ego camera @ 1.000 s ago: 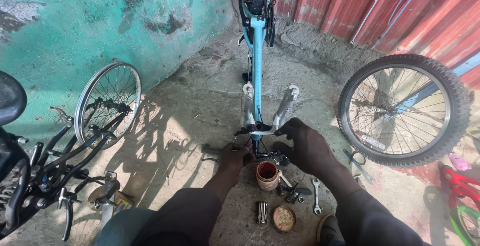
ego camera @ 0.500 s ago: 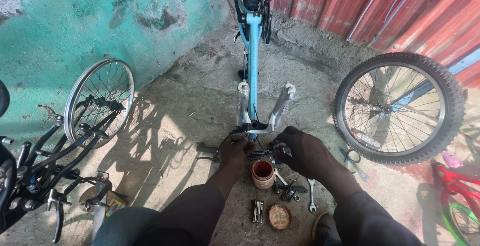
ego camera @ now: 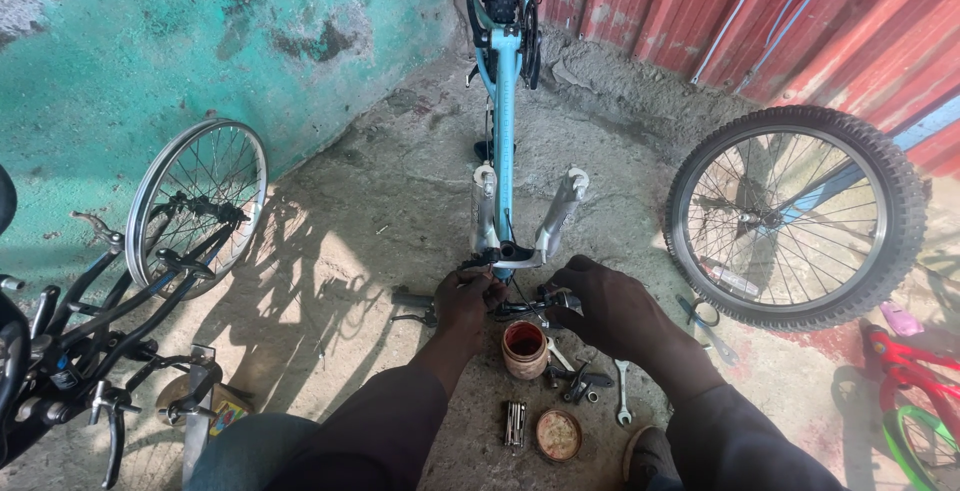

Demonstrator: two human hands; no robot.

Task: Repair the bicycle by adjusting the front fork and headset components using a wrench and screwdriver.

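Centre frame: left hand (ego camera: 468,296) and right hand (ego camera: 605,306) both gripped the handlebar (ego camera: 505,303) of the upturned blue bike (ego camera: 503,101). Open tin (ego camera: 524,348) and spanner (ego camera: 622,406) lay just below, on the floor.

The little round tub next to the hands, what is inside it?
The small round open tub on the concrete ground holds something dark red, perhaps grease. How deep it goes is hidden by the tub's wall. Its round lid lies nearby.

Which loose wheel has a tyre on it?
The right wheel against the red metal wall: it wears a knobby black tyre. The left wheel by the green wall is a bare silver rim.
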